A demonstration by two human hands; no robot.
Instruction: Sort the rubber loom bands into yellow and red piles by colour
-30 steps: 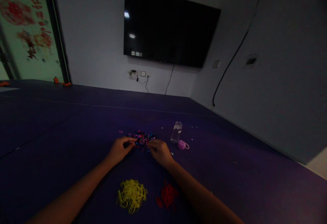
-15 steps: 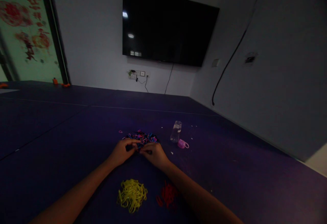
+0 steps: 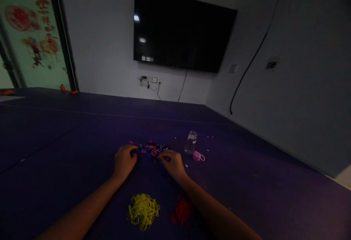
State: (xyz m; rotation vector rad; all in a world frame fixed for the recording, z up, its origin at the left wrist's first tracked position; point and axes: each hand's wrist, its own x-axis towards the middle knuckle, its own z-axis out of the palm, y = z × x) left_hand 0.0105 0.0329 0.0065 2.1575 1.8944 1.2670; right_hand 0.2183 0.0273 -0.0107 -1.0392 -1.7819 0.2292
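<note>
A loose pile of mixed rubber bands (image 3: 152, 149), blue, pink and black, lies on the purple surface in front of me. My left hand (image 3: 124, 160) is at the pile's left edge, its thumb and forefinger curved with a gap between them and nothing visible there. At the right edge, my right hand (image 3: 173, 162) has its fingertips pinched together against the bands; what is between them is too small to make out. Nearer to me sit a heap of yellow rubber bands (image 3: 144, 210) and a smaller red heap (image 3: 182, 210), beside my right forearm.
A clear plastic bottle (image 3: 191, 143) stands right of the pile, with a pink looped cap (image 3: 197, 156) next to it. Small white scraps are scattered around them. Beyond the purple surface (image 3: 68, 134) is a wall with a large black screen (image 3: 183, 30) and hanging cables.
My hands, close together over the pile's near side before, have moved apart: the left to the left, the right slightly to the right. The view has shifted a little.
</note>
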